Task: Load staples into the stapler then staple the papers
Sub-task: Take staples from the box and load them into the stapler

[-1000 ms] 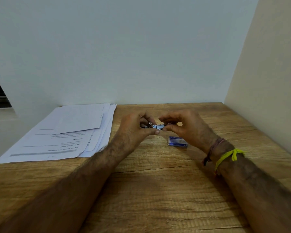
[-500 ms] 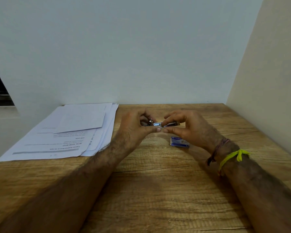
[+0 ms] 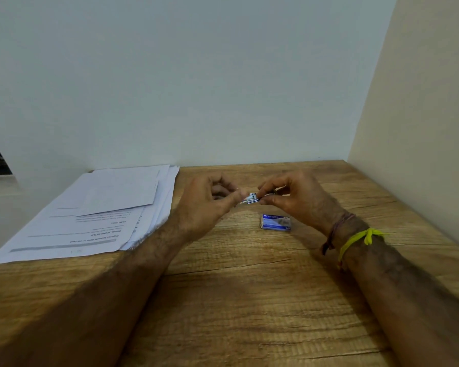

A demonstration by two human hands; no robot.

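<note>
Both hands above table point(image 3: 249, 300), near staple box point(image 3: 275, 222). Left hand point(image 3: 207, 205) grips small stapler point(image 3: 249, 199); right hand point(image 3: 292, 200) pinches its other end. Papers point(image 3: 96, 215) lie well left. Advice: hold body steady, seat staple strip straight, avoid forcing.

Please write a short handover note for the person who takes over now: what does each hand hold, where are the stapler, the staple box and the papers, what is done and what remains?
Left hand: grips one end of the small stapler, held above the table.
Right hand: pinches the stapler's other end with fingertips.
Staple box: lies on the table, just nearer than the hands, under the right hand.
Papers: loose stack on the table's left side, untouched.
Done: stapler picked up and being worked on; whether staples are already inside cannot be seen.
Left: finish loading, close the stapler, square the papers and staple them.
</note>
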